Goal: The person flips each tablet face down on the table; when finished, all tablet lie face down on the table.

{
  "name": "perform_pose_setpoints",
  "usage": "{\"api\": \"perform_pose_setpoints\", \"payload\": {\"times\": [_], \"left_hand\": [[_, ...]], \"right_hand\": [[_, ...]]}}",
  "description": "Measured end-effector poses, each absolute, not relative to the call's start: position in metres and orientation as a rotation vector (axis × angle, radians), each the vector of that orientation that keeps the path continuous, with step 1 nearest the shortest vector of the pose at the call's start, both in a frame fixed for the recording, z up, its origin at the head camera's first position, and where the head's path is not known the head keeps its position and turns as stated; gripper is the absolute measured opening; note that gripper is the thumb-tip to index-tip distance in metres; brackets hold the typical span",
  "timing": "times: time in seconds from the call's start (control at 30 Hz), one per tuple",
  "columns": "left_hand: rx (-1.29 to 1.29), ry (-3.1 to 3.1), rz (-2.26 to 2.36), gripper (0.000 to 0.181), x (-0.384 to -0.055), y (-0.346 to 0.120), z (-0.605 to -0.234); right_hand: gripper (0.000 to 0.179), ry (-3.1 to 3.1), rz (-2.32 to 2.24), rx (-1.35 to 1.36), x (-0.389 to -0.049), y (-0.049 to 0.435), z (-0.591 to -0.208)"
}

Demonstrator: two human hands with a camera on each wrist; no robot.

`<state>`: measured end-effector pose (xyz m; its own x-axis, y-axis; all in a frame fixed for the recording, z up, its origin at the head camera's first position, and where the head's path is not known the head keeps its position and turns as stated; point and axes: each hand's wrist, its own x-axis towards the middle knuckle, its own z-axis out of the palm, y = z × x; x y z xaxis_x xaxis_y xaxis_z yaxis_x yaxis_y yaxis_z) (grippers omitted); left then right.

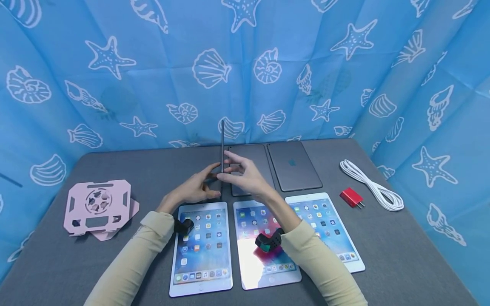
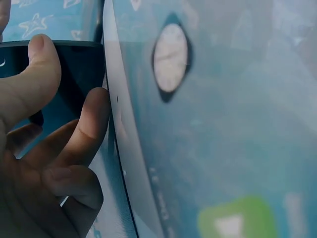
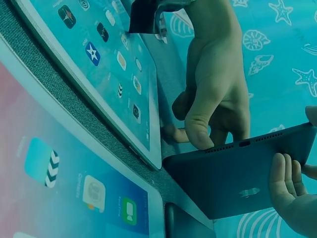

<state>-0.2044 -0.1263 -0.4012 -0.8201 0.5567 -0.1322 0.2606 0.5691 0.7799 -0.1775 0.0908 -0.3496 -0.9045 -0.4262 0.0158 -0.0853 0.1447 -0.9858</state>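
Observation:
A dark tablet (image 1: 222, 142) stands on edge between my two hands, seen nearly edge-on in the head view. In the right wrist view its dark back (image 3: 242, 178) shows a logo, and a row of speaker holes runs along one edge. My left hand (image 1: 193, 187) holds it from the left, its thumb (image 3: 202, 138) at the edge with the holes. From the other side my right hand (image 1: 249, 176) grips the tablet, its fingers (image 3: 282, 171) against the back. Just below my left hand lies a white tablet (image 1: 200, 259) with its screen lit.
Beneath my right forearm is a second lit white tablet (image 1: 246, 250), with a third (image 1: 346, 240) beside it. Two dark tablets (image 1: 250, 155) (image 1: 294, 165) lie face down at the back. A pink stand (image 1: 80, 212) sits left; a red plug adapter (image 1: 351, 197) and white cable (image 1: 371, 187) lie right.

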Motion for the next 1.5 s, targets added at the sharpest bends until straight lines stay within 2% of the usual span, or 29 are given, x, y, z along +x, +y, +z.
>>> {"api": "perform_pose_setpoints", "payload": {"times": [0.27, 0.53, 1.0, 1.37, 1.5], "left_hand": [[0.794, 2.458, 1.163, 0.089, -0.204, -0.138, -0.372], [0.877, 2.545, 1.165, 0.092, -0.202, -0.148, -0.339], [0.798, 2.63, 1.072, 0.099, -0.199, -0.157, -0.335], [0.787, 2.639, 1.054, 0.095, -0.198, -0.17, -0.336], [0.777, 2.641, 1.055, 0.094, -0.197, -0.174, -0.335]], "right_hand": [[0.075, 2.101, -1.788, -0.506, -0.181, 0.088, -0.358], [0.061, 2.071, -1.687, -0.568, -0.187, 0.09, -0.37], [0.079, 2.459, -1.094, -0.522, -0.19, 0.086, -0.387], [0.071, 2.421, -0.962, -0.702, -0.199, 0.081, -0.395], [0.071, 2.446, -0.936, -0.683, -0.199, 0.078, -0.396]]}}
